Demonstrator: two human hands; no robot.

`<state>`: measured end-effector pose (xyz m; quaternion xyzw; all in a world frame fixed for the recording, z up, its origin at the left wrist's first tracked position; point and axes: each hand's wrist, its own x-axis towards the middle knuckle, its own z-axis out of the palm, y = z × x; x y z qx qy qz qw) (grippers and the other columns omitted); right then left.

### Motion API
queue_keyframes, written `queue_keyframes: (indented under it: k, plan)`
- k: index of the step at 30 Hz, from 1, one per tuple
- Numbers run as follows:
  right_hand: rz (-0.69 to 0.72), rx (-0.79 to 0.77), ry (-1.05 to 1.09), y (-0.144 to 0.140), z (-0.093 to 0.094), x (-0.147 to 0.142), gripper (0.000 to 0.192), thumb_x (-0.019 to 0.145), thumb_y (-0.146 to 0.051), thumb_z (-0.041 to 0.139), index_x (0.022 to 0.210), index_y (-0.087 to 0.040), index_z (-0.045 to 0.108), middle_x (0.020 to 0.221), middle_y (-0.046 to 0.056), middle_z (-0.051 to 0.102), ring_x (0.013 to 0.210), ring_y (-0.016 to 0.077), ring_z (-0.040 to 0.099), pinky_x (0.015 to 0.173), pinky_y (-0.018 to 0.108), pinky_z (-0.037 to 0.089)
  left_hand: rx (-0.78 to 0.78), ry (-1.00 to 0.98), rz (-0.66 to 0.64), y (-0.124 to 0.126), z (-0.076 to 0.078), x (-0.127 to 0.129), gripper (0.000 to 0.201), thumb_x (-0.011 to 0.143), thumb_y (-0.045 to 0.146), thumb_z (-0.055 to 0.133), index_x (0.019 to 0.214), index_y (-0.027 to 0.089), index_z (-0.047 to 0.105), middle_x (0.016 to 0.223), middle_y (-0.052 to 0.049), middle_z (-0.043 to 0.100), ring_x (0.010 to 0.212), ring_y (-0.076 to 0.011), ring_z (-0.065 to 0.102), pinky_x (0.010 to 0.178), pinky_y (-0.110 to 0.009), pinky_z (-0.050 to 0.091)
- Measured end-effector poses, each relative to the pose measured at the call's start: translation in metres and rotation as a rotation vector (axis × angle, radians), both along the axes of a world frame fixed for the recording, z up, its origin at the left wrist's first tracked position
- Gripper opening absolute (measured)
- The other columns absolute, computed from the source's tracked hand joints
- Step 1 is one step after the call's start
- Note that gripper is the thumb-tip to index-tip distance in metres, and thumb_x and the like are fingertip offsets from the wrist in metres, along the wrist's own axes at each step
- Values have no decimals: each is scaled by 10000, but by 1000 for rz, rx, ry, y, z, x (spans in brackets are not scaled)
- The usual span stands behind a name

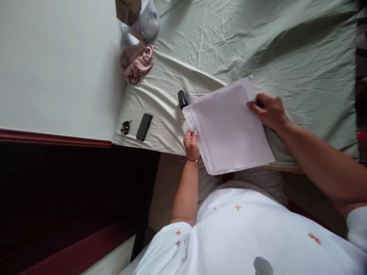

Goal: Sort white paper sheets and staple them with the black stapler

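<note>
Several white paper sheets (232,128) are held in a loose stack over the front edge of the cloth-covered table, their left edges fanned unevenly. My left hand (192,145) pinches the stack's left side, a red string round its wrist. On the right edge, near the upper corner, my right hand (268,109) grips the sheets between thumb and fingers. Just beyond the stack's upper left corner lies a small black stapler-like object (182,99), partly behind the paper. The sheets hide the tabletop under them.
A black phone-like rectangle (144,126) and a small cluster of dark metal pieces (125,127) lie at the table's left. Behind them are a crumpled pink cloth (137,64) and a plastic bag (149,23). A pale wall (57,65) borders the left. Wrinkled green cloth (229,34) covers the table.
</note>
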<state>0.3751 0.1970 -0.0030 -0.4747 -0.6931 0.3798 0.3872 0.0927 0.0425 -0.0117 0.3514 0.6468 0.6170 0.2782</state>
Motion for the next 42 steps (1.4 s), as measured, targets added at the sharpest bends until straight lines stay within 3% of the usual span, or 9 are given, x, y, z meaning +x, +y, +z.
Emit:
queue_keyframes:
  k: [3,7,15,24,31,36,42]
  plan:
    - [16,-32,28,0,0,-1,363,867,-595,709,780,-265,584,696,42,542,693,213,486,632,372,349,-15,30,-16,1,-1,-1,373,943,491,729,775,228,524,738,29,489,725,-144,518,737,-266,460]
    - [38,-43,33,-1,1,-1,307,853,-542,727,797,-261,616,739,46,608,691,211,511,634,373,375,-14,105,-23,3,-1,0,376,935,516,732,785,219,554,744,26,551,712,-138,512,704,-257,438]
    - [-19,30,-72,-1,4,-1,384,867,-440,698,657,-256,435,618,10,468,625,180,403,603,355,320,-43,179,23,2,0,0,424,952,537,720,755,224,512,680,51,468,658,-120,447,692,-251,415]
    - [-56,36,-28,-1,4,0,436,914,-443,695,656,-244,406,606,-3,383,627,157,342,590,341,273,-31,254,66,2,-6,-6,410,995,564,659,793,234,524,691,49,439,693,-135,477,744,-270,443]
    - [9,34,28,-1,2,0,362,900,-394,703,667,-246,468,633,0,420,612,154,351,595,350,289,-10,285,43,3,-7,-5,419,992,613,642,836,233,561,737,30,542,710,-142,524,766,-286,475]
    - [12,38,40,0,1,0,372,901,-417,725,672,-246,486,639,4,444,618,160,380,580,345,301,-27,233,-37,2,-2,-1,378,937,592,722,975,230,622,925,-20,711,869,-171,675,874,-309,539]
    - [3,52,45,-1,5,0,429,911,-438,750,655,-239,469,622,-7,388,610,151,352,587,345,291,-35,205,-61,1,0,0,313,886,473,805,983,232,631,915,-10,721,839,-161,687,860,-299,548]
